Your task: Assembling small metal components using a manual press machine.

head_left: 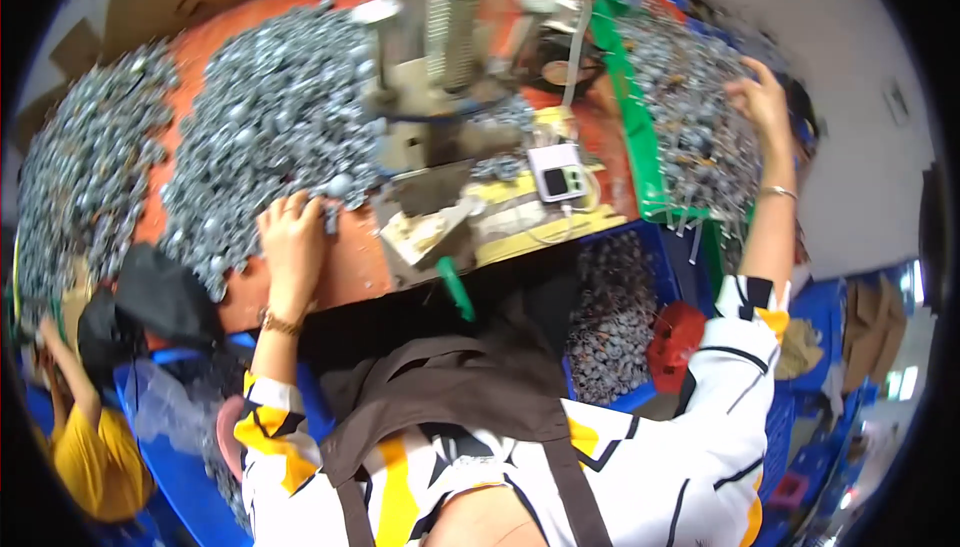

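Left hand (292,237) curled narrow over small grey metal parts (270,127), heap spreading just above and beside the knuckles. Right hand (762,99) stretched far out, fingers spread wide onto thin metal pieces (690,117) in a green tray (630,97) directly beneath.

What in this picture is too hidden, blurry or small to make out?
- Left hand: its fingertips are buried in the heap of grey metal parts, so any grip is hidden.
- Right hand: motion-blurred over the parts in the green crate; I cannot tell if it holds one.
- Single parts: too small and blurred to identify.
- Machine: its top is cut off by the upper edge.
- Blue bin: partly hidden by the sleeve.
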